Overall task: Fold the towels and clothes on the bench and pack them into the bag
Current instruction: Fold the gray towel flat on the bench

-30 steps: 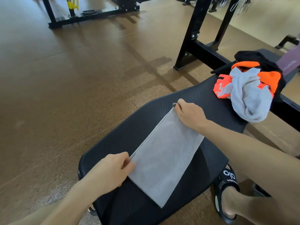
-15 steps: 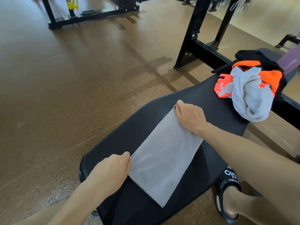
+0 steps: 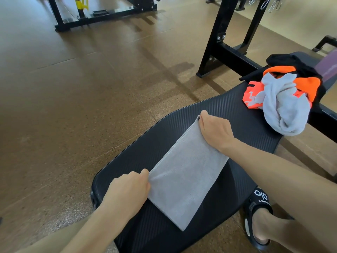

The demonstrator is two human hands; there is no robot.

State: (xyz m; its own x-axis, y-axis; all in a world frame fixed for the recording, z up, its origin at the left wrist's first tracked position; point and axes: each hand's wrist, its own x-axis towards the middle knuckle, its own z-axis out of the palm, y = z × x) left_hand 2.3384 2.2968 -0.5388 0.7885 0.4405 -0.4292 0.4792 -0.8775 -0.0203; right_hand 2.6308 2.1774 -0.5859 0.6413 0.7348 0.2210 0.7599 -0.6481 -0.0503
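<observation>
A grey towel (image 3: pixel 186 172), folded into a long flat rectangle, lies on the black padded desk (image 3: pixel 151 143), and each grip is clamped on one corner of its left long edge. The left hand (image 3: pixel 127 190) has its fingers curled round the near-left corner, with the towel spreading away to the right of the knuckles. The right hand (image 3: pixel 215 130) pinches the far-left corner, its thumb lying along the fold, so the cloth runs back from under it toward the person.

Compared with a second ago, both hands keep hold of the same two corners and the towel has barely shifted on the desk. The left hand has closed into a tighter fist at the corner, and the left edge between the two hands looks straighter and more taut.

The towel's long axis runs diagonally, from near-left up to far-right across the desk pad. Its near short end points toward the person and its far short end points toward the pile of clothes (image 3: pixel 284 99). That pile, a crumpled grey towel over orange and black garments, sits well apart at the far right end of the desk. A foot in a black slide sandal (image 3: pixel 255 212) rests on the brown floor (image 3: pixel 73 106) just beside the desk's right edge.
</observation>
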